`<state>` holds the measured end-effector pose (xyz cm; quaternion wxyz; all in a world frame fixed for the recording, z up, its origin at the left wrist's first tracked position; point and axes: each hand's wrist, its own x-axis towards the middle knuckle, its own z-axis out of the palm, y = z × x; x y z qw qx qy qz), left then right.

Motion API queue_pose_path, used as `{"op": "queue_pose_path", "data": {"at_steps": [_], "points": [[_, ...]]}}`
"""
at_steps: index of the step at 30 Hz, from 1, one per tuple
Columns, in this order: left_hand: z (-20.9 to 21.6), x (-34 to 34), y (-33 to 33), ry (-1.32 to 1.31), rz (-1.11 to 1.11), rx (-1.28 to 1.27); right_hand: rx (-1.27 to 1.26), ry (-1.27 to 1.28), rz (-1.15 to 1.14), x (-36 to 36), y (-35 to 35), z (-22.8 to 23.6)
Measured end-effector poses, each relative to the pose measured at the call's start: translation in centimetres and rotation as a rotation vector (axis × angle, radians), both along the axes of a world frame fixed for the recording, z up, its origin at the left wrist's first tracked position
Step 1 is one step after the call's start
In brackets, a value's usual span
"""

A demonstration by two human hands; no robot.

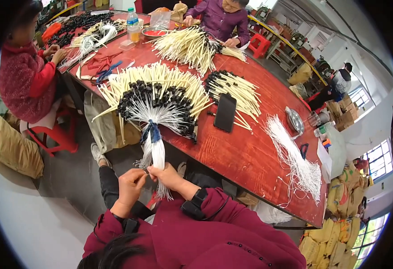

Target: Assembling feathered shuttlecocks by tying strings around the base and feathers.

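My right hand [168, 177] is closed round the lower part of a bundle of white cords [159, 154] hanging over the table's near edge. Beside it, my left hand [130, 184] is closed in a pinch, its fingertips close to the right ones; what it holds is too small to make out. A dark blue cloth strip [151, 131] is tied round the cords. Above the tie the cords fan out to black plastic pieces [136, 96] and cream-coloured sticks [160, 74] lying on the red table [246, 154]. Loose cord ends dangle below my hands.
A black phone [225, 112] lies beside more cream sticks [243, 96]. White cords [290, 161], scissors [304, 150] and a metal dish [294, 120] are to the right. One person [225, 20] works across the table, another [26, 80] at the left. A bottle [133, 27] stands far left.
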<state>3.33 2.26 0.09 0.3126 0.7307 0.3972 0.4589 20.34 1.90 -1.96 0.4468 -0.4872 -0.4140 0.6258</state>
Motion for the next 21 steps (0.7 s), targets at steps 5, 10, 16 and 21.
{"op": "queue_pose_path", "data": {"at_steps": [5,10,16,21], "points": [[0.9,0.1,0.4,0.289,-0.110,0.107,-0.015,-0.010,0.029,0.2,0.2,0.6],[0.3,-0.1,0.4,0.257,-0.101,-0.084,-0.035,0.025,0.028,0.2,0.0,0.8],[-0.8,0.7,-0.4,-0.116,0.005,-0.455,-0.042,0.047,0.040,0.0,0.5,0.4],[-0.3,0.5,-0.3,0.009,-0.056,-0.558,-0.076,-0.018,-0.052,0.0,-0.1,1.0]]}}
